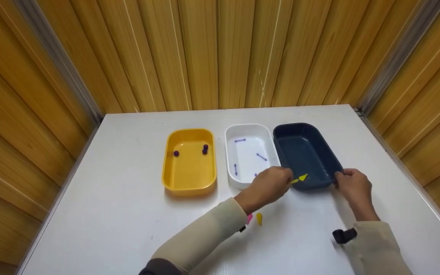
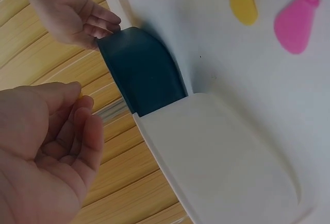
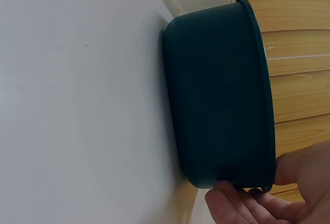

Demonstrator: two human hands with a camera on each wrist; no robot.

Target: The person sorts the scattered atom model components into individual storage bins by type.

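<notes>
My left hand is over the near end of the white tray, beside the dark blue tray. It pinches a small yellow plastic piece, whose flared end sticks out above the dark blue tray. In the left wrist view, curled fingers hide nearly all of that piece. At the near right corner of the dark blue tray, my right hand grips the rim; the right wrist view shows the thumb at the rim and fingers against the outer wall.
A yellow tray with 3 dark purple beads stands at the left. Several purple knob-ended sticks lie in the white tray. Another yellow piece and a pink bottle-shaped piece lie on the table in front. Wood-patterned walls enclose the table.
</notes>
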